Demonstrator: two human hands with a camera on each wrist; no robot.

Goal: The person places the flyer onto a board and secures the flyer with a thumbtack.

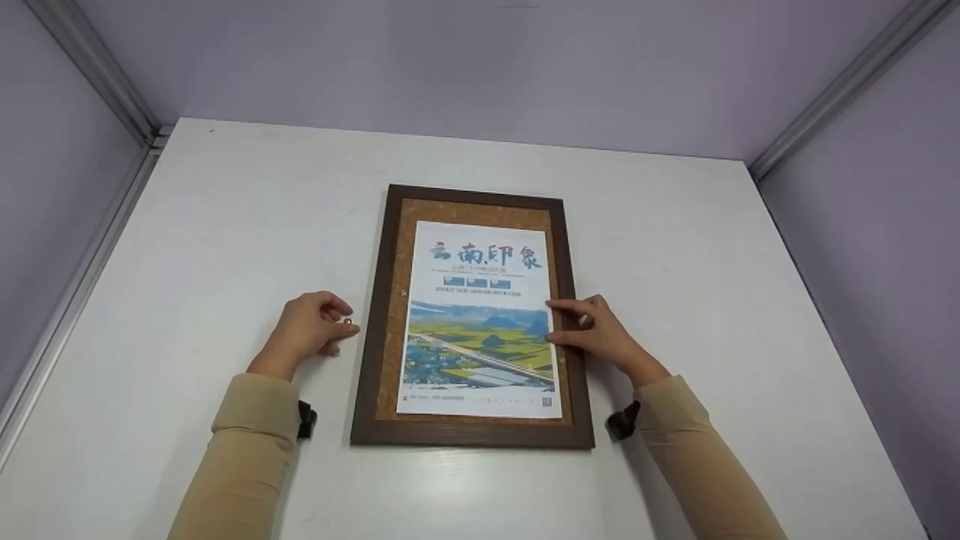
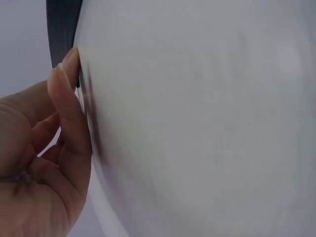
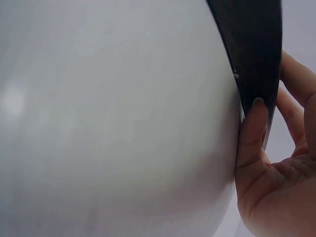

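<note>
A wide white tabletop fills the head view, boxed in by pale lilac panel walls with grey metal corner rails at the left and right.

On the left, the left hand rests on the table just beside the frame's left edge, not quite touching it in the head view. Its fingers are curled inward, and thumb and forefinger pinch a small metal ring-shaped pin between their tips. The sleeve on that arm is tan, with a black wrist strap at the cuff. The left wrist view shows the same hand with fingers bent against the white surface, but the pin itself is too blurred to make out there.

In the middle lies a dark brown wooden picture frame, flat on the table, its long side running away from the person. It holds a cork backing board, and on the cork sits a white printed poster with large coloured characters at the top and a landscape photograph of yellow fields below. The poster sits within the frame's border, with cork showing all round it.

On the right, the right hand lies on the frame's right edge. Its forefinger and thumb reach out nearly straight onto the poster's right margin, pressing it flat, while the other fingers bend loosely over the wood. In the right wrist view the fingertips touch the dark frame edge.
</note>
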